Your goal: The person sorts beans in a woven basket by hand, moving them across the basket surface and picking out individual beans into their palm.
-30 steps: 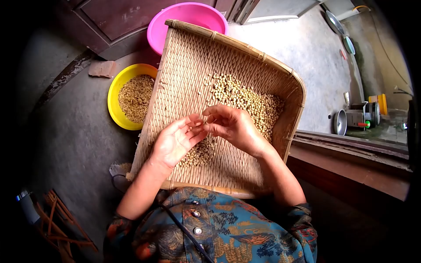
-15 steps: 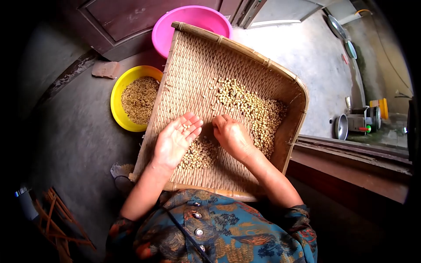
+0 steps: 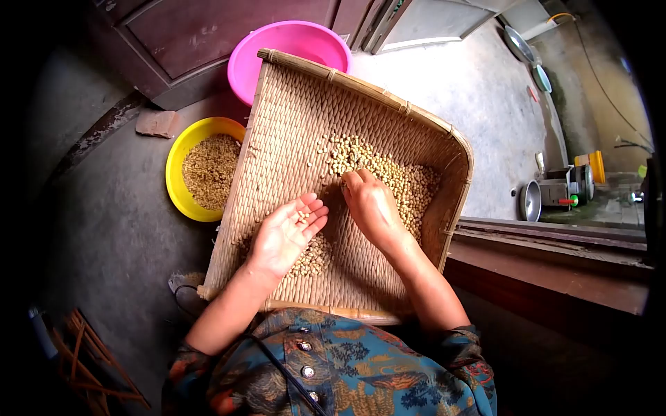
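Observation:
A woven bamboo winnowing basket (image 3: 277,152) lies tilted before me, holding pale round beans that look like soybeans. The larger heap of beans (image 3: 409,187) spreads along its right side, and a smaller heap (image 3: 313,258) sits near the front. My left hand (image 3: 286,236) is palm up above the smaller heap, fingers loosely cupped, with a few beans on it. My right hand (image 3: 371,204) is palm down at the left edge of the larger heap. Its fingertips are pinched together, and whatever is between them is hidden.
Left of the basket stands a yellow basin (image 3: 182,197) partly filled with brownish beans or bits. A pink basin (image 3: 243,69) is behind the basket, partly covered by its rim. A brick (image 3: 157,123) lies by the door; a wooden sill (image 3: 548,270) runs along the right.
My right hand has moved up slightly toward the larger heap, and its fingers point farther forward. The left hand still has beans on its palm. The whole view has shifted a little.

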Demonstrator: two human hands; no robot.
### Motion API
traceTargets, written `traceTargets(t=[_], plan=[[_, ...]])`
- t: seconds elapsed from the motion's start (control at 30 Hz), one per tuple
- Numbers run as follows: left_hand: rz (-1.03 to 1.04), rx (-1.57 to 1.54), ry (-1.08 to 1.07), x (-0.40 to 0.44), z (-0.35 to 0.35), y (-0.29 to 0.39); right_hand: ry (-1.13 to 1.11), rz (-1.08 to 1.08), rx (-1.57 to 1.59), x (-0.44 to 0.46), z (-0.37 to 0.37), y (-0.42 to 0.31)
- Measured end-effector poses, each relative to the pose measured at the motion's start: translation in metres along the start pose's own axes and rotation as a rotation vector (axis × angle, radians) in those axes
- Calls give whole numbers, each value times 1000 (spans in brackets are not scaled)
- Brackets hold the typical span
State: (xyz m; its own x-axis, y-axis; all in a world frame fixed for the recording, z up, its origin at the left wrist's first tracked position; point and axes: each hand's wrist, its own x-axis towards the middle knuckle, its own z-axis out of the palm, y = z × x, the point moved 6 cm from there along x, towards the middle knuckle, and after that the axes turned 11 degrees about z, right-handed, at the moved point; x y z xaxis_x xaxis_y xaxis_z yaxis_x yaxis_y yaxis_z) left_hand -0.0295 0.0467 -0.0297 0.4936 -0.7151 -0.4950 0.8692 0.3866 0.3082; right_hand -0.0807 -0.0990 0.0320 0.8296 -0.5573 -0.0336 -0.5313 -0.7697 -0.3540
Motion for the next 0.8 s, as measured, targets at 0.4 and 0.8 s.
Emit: traceTargets(t=[0.4,0.8], plan=[[32,40,13,5,1,-10,-186,27,320,-16,8,4],[-16,-102,53,1,0,-1,-139,211,269,-23,-13,36]])
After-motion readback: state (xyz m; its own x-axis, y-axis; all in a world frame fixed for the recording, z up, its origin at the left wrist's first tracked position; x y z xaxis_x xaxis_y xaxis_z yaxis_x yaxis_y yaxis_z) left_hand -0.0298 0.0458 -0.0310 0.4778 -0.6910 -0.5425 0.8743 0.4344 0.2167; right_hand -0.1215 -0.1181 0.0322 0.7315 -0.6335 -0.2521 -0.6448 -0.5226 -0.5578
